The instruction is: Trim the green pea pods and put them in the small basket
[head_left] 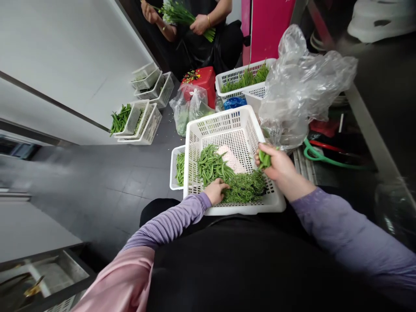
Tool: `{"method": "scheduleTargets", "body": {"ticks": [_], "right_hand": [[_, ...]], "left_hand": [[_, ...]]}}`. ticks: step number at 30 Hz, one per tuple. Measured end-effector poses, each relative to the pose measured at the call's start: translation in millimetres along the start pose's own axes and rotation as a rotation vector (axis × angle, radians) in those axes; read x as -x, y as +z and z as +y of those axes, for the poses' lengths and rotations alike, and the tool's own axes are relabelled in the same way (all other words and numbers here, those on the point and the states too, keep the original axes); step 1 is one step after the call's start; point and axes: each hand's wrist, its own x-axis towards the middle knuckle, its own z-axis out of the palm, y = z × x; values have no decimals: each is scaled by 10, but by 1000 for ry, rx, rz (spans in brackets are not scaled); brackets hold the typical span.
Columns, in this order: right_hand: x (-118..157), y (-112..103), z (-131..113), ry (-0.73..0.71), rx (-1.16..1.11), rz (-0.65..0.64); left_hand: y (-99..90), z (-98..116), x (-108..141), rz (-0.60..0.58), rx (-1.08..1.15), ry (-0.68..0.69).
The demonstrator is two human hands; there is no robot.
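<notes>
A white slotted plastic basket [218, 213] rests at my lap. Its left side holds a heap of green pea pods [211, 164], and its front right a heap of fine, curly green trimmings [244, 188]. My left hand [216, 191] reaches in between the two heaps, fingers bent and closed at the greens; what they pinch is hidden. Over the basket's right rim, my right hand [273, 162] is closed around several pea pods [264, 160]. A pinkish-white sheet [230, 157] lies on the basket floor behind the heaps.
A smaller basket of pods [180, 170] stands at left. Stacked baskets [145, 134] line the wall. Behind are knotted plastic bags [191, 108], a red stool [207, 82] and a basket of green stalks [246, 80]. Clear plastic bags [297, 91] bulge at right. A person's hands [199, 24] hold flowering stalks.
</notes>
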Motion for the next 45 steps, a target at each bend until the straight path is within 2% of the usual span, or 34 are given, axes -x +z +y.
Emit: {"method": "scheduleTargets", "body": {"ticks": [2, 5, 7, 9, 12, 14, 16, 19, 23, 28, 32, 34, 37, 39, 43, 45], "right_hand": [[-25, -17, -81, 59, -51, -23], [7, 32, -46, 178, 23, -99], [31, 69, 61, 211, 95, -105], [33, 77, 181, 172, 185, -66], [14, 57, 319, -3, 525, -53], [19, 62, 386, -139, 873, -138], [46, 88, 440, -258, 1155, -261], [106, 126, 483, -388, 1320, -337], [151, 107, 452, -439, 1366, -325], [186, 79, 430, -580, 1402, -395], [219, 94, 423, -532, 1239, -406], [221, 95, 393, -472, 1113, -369], [202, 80, 342, -388, 956, -272], [183, 66, 332, -339, 894, -227], [156, 63, 378, -227, 762, -212], [155, 70, 385, -201, 721, -213]], "left_hand": [[71, -168, 43, 12, -101, -140], [66, -294, -91, 80, -225, -360], [41, -321, -238, 53, -254, -412], [8, -331, -342, 46, -206, -426], [-98, -304, -345, 124, 19, -429], [-215, -223, -271, 151, 259, -399], [-340, -84, -181, 125, 538, -346], [-470, 160, -75, 82, 868, -272], [-515, 341, -5, 124, 1084, -255], [-542, 370, 39, 142, 1192, -362], [-486, 377, 52, 175, 1240, -337], [-386, 344, 63, 133, 1201, -367], [-219, 244, 108, -24, 995, -503], [-174, 192, 146, -43, 895, -528], [-327, 242, 155, 48, 847, -302], [-454, 315, 112, -26, 790, -212]]}}
